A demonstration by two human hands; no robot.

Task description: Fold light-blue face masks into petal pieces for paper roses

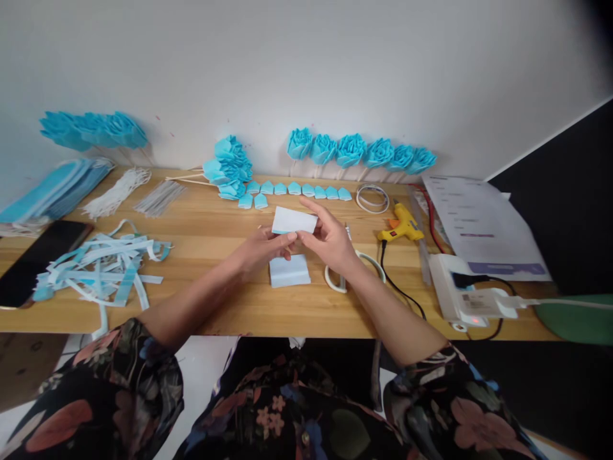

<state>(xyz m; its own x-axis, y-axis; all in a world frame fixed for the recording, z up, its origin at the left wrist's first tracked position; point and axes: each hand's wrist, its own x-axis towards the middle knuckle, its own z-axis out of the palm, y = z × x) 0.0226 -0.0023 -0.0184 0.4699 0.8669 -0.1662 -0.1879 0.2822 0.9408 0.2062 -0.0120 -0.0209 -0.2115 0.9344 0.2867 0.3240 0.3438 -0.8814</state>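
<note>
The bare left hand (pixel 268 246) and bare right hand (pixel 332 239) come close together, thumbs nearly meeting, both clamped on a flat, pale rectangular sheet with a blue lower edge (pixel 293 220), which they hold above the light wooden tabletop (pixel 205 306). Just below it on the wood lies a stack of pale bluish rectangular sheets (pixel 290 271). White-handled scissors (pixel 377 262) lie partly hidden under the right forearm, with a yellow glue gun (pixel 402 225) farther right. Beyond the hands, small folded blue pointed pieces (pixel 294 188) sit in a row, below blue layered flowers on sticks (pixel 352 149).
</note>
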